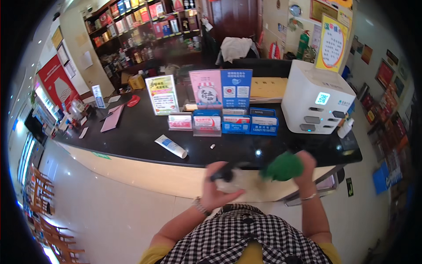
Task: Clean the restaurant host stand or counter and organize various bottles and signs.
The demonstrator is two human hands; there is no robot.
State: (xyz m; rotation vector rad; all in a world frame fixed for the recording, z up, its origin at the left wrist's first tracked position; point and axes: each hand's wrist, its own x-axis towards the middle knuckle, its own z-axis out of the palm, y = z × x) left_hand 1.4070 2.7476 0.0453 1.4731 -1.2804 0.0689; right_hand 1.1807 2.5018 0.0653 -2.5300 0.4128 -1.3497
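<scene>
My left hand [214, 188] grips a whitish, see-through object with a black top [227, 176], perhaps a bottle; motion blur hides its exact kind. To its right, my right hand [306, 168] holds a bunched green cloth [284, 166]. Both hands are in front of the counter's near edge, apart from each other. On the black countertop [132, 142] lies a white and blue squeeze tube [171, 146], its cap towards me. A small white piece [212, 146] lies to the right of the tube.
Card holders [207, 125] and blue card boxes [235, 124] stand mid-counter before upright signs [221, 87]. A white power-bank station [316, 99] and a small white bottle [345, 128] stand at the right. A pink folder [112, 118] lies at the left, with a pen on it.
</scene>
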